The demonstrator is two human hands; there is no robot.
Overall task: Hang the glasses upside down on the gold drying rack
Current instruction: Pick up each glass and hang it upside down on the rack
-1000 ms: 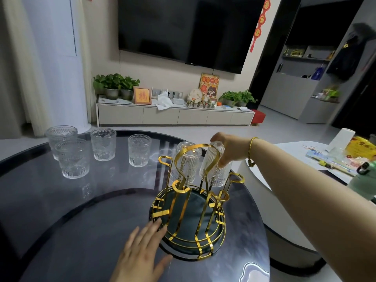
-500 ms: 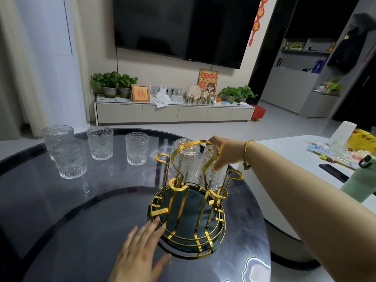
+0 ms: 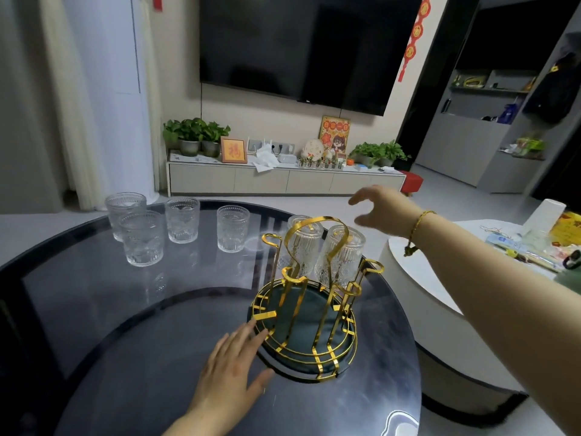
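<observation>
The gold drying rack (image 3: 309, 313) with a dark green base stands on the round dark glass table (image 3: 132, 325). Two ribbed glasses hang upside down on its far pegs, one on the left (image 3: 303, 247) and one on the right (image 3: 344, 256). My right hand (image 3: 382, 210) hovers open above and behind the right hung glass, touching nothing. My left hand (image 3: 231, 369) lies flat on the table with its fingertips against the rack's near-left rim. Several upright glasses stand at the far left: one at the back (image 3: 124, 212), one in front (image 3: 142, 237), one in the middle (image 3: 182, 223), and one closest to the rack (image 3: 233, 228).
A white round table (image 3: 440, 294) stands close on the right, with a white cup (image 3: 545, 215), papers and small items on it. Beyond are a TV cabinet (image 3: 283, 180) with plants, a wall TV and a red stool (image 3: 410, 182).
My right hand has let go of the second hung glass and lifted up and away from it, fingers spread. My left hand has stayed at the rack's rim.
</observation>
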